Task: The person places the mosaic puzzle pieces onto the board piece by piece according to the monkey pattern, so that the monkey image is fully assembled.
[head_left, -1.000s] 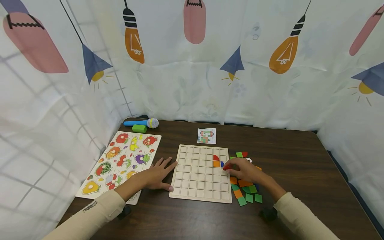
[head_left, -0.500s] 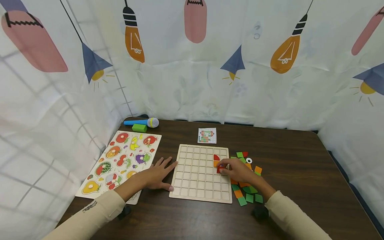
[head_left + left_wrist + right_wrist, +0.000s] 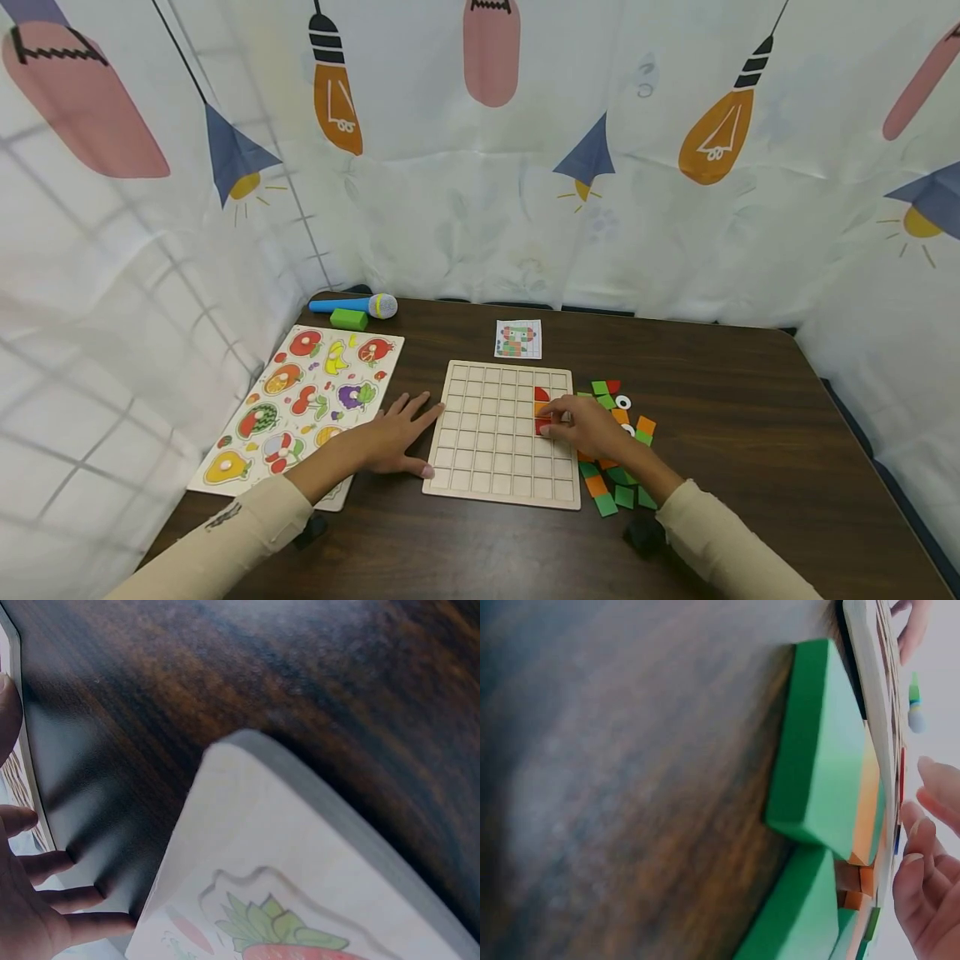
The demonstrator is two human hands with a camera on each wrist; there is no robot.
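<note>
A pale wooden grid board (image 3: 480, 450) lies mid-table. My left hand (image 3: 393, 437) rests at its left edge with spread fingers, thumb on the lower left corner; these fingers (image 3: 75, 900) also show in the left wrist view. Over the right part of the board is my right hand (image 3: 588, 425). Its fingertips are at a red piece (image 3: 540, 427) lying in a cell, below an orange piece (image 3: 539, 409) and a red quarter-round piece (image 3: 541, 393). In the right wrist view a gap shows between the right hand's (image 3: 934, 855) thumb and fingers. A blue piece (image 3: 897, 840) lies beneath them.
Loose green (image 3: 624, 497), orange (image 3: 646, 425) and other pieces lie right of the board. A picture card (image 3: 517, 339) is behind it. At left are a fruit puzzle board (image 3: 300, 433), a green block (image 3: 348, 320) and a toy microphone (image 3: 352, 307). Curtains surround the table.
My right hand has carried the red piece leftward from the board's right edge into the cell below the orange piece. The left hand has stayed in place.
</note>
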